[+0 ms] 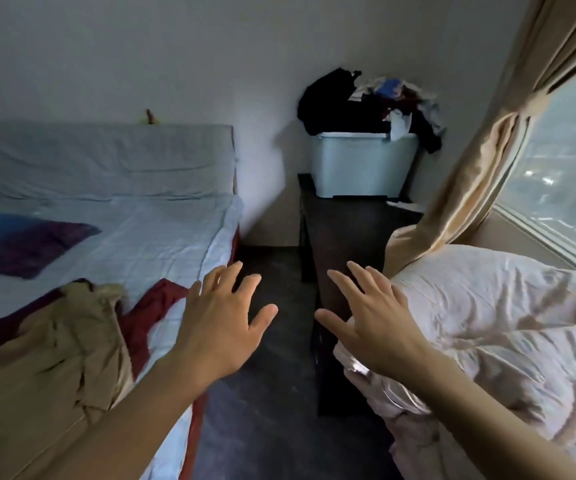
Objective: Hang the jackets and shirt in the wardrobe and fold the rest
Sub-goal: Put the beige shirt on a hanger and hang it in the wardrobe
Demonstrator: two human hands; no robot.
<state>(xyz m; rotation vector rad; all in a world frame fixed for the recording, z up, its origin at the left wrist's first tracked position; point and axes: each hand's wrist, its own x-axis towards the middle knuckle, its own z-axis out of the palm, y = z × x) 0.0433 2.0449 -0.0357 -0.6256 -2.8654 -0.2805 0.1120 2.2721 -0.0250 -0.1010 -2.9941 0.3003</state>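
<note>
A heap of mixed clothes [380,102], mostly black with white, blue and dark red pieces, overflows a pale blue plastic bin [359,164] in the far corner. A tan garment [47,358] and a dark red garment [148,317] lie crumpled on the near edge of the bed. My left hand [220,323] and my right hand [373,323] reach forward over the floor gap, fingers spread, holding nothing. Both hands are far short of the bin.
The bed [134,237] with a light sheet fills the left, with a purple-blue pillow [19,244] on it. A dark low cabinet [345,237] carries the bin. A pale pink duvet [487,341] bulges at right under a beige curtain [480,161] and window [570,181]. A narrow dark floor strip [269,410] runs between.
</note>
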